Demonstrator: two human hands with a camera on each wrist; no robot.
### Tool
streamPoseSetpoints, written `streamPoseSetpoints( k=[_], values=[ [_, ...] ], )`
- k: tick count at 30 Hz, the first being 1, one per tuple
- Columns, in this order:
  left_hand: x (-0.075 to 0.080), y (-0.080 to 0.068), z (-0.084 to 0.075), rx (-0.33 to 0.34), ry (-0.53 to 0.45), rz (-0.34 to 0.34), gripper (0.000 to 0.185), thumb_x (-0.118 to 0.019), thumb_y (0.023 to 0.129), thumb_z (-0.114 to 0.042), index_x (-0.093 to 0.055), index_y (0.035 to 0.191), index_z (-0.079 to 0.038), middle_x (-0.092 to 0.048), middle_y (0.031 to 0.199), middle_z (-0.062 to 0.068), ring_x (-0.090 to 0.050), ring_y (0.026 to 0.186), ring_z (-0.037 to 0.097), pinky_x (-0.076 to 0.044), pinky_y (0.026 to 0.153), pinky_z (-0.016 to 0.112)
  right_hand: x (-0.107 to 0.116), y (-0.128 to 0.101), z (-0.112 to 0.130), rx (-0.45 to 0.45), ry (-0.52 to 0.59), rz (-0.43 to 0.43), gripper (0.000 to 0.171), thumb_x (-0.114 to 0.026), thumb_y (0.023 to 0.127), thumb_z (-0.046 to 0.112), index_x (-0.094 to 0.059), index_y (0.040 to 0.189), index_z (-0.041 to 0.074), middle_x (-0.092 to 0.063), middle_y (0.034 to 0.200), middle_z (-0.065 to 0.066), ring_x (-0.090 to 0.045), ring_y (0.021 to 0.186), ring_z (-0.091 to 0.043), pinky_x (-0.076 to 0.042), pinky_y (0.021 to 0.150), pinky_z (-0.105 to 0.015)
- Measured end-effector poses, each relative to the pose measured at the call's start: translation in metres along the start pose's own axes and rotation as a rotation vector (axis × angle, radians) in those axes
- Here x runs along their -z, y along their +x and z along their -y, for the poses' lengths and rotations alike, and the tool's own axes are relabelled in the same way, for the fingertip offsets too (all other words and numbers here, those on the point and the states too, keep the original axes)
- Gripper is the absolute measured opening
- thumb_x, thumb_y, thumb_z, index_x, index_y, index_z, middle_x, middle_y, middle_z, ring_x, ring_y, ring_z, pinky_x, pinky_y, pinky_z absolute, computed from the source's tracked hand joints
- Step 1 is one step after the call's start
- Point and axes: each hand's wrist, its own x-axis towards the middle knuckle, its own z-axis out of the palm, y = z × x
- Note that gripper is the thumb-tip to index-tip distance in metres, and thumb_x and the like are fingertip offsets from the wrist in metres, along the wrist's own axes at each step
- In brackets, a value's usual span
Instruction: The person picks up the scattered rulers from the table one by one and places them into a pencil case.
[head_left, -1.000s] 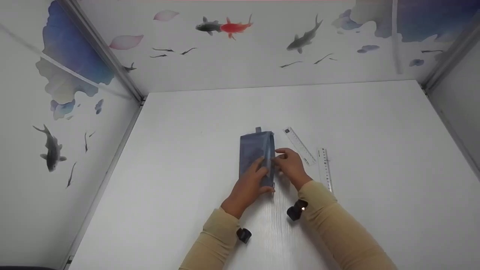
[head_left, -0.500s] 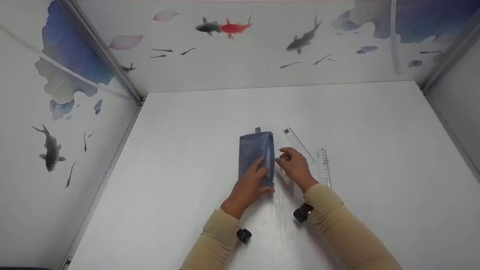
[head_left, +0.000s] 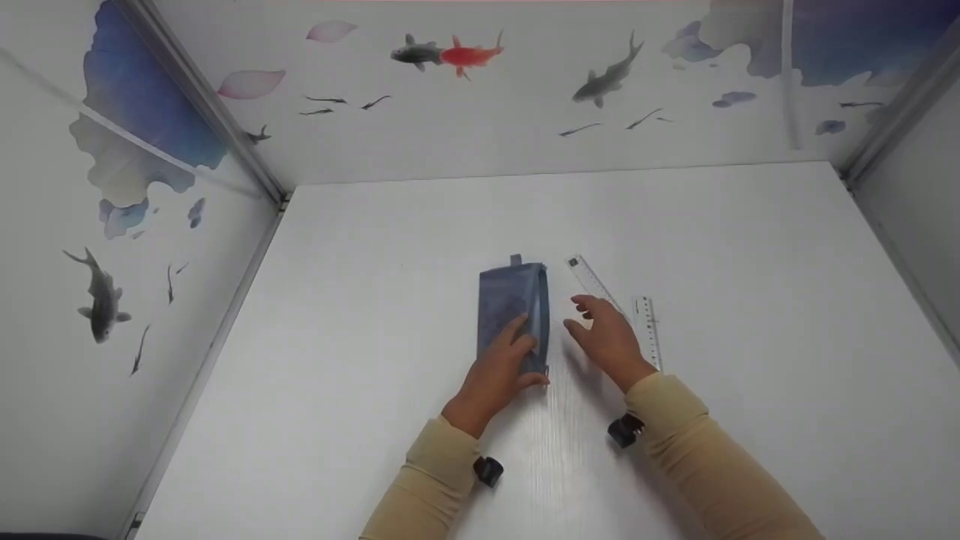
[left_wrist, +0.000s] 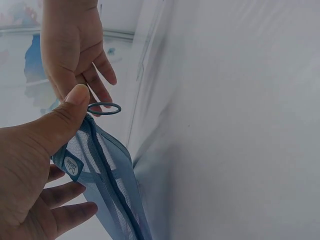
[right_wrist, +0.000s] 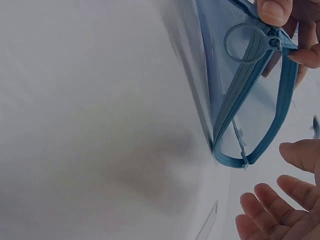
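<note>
A blue mesh zip pouch [head_left: 501,304] stands on its long edge or lies tilted on the table; I cannot tell which. My left hand [head_left: 491,382] grips its near end between thumb and fingers. Seen from the right wrist, the zipper [right_wrist: 287,95] is undone and its two sides gape apart. The round zipper pull [right_wrist: 226,45] hangs by the left thumb. To the right of the pouch, my right hand [head_left: 607,341] is held with spread fingers, touching nothing. A clear ruler [head_left: 589,277] slants behind that hand, partly hidden by it. A second clear ruler [head_left: 646,326] lies just beyond its wrist.
The white table [head_left: 360,300] is bounded by a back wall [head_left: 480,127] and a left wall [head_left: 45,390], both printed with fish. A further panel [head_left: 915,180] rises on the right. A small camera is strapped at each wrist.
My right hand has let go of the pouch's zipper edge and drawn back to the right, its fingers spreading. The left hand and the pouch have stayed in place.
</note>
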Motion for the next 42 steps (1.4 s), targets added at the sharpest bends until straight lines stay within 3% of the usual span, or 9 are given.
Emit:
streamPoseSetpoints(
  k=[9,17,27,42],
  values=[
    [-0.002,0.001,0.0,-0.01,0.025,-0.01,0.05,-0.08,0.075,-0.035,-0.058,0.113,-0.012,-0.038,0.15,0.013,-0.051,0.126,0.027,-0.051,0.089,0.032,0.007,-0.007,-0.009,0.089,-0.169,-0.028,0.05,-0.063,0.094,0.02,-0.049,0.138,0.002,-0.051,0.138,-0.021,-0.045,0.13,-0.038,-0.034,0.107,-0.051],
    [0.0,0.001,0.0,0.009,0.023,0.011,0.051,-0.079,0.076,-0.037,-0.058,0.115,-0.012,-0.036,0.151,0.012,-0.05,0.127,0.028,-0.052,0.088,0.033,0.016,-0.011,-0.017,0.102,-0.278,-0.041,0.053,-0.065,0.093,0.022,-0.047,0.14,0.004,-0.048,0.139,-0.022,-0.043,0.13,-0.04,-0.035,0.106,-0.054],
    [-0.001,0.001,0.0,0.014,0.026,0.017,0.051,-0.078,0.076,-0.037,-0.058,0.116,-0.012,-0.036,0.152,0.012,-0.049,0.128,0.027,-0.051,0.089,0.034,0.021,-0.017,-0.029,0.199,-0.331,-0.112,0.053,-0.069,0.09,0.019,-0.05,0.136,-0.001,-0.053,0.132,-0.025,-0.05,0.123,-0.041,-0.041,0.099,-0.055],
    [0.0,0.0,-0.002,0.027,0.039,0.017,0.052,-0.079,0.076,-0.038,-0.058,0.116,-0.013,-0.035,0.152,0.011,-0.053,0.125,0.027,-0.052,0.086,0.031,0.027,-0.024,-0.039,0.183,-0.37,-0.095,0.053,-0.071,0.088,0.017,-0.051,0.134,-0.002,-0.053,0.13,-0.027,-0.05,0.121,-0.043,-0.042,0.097,-0.056]
  ],
)
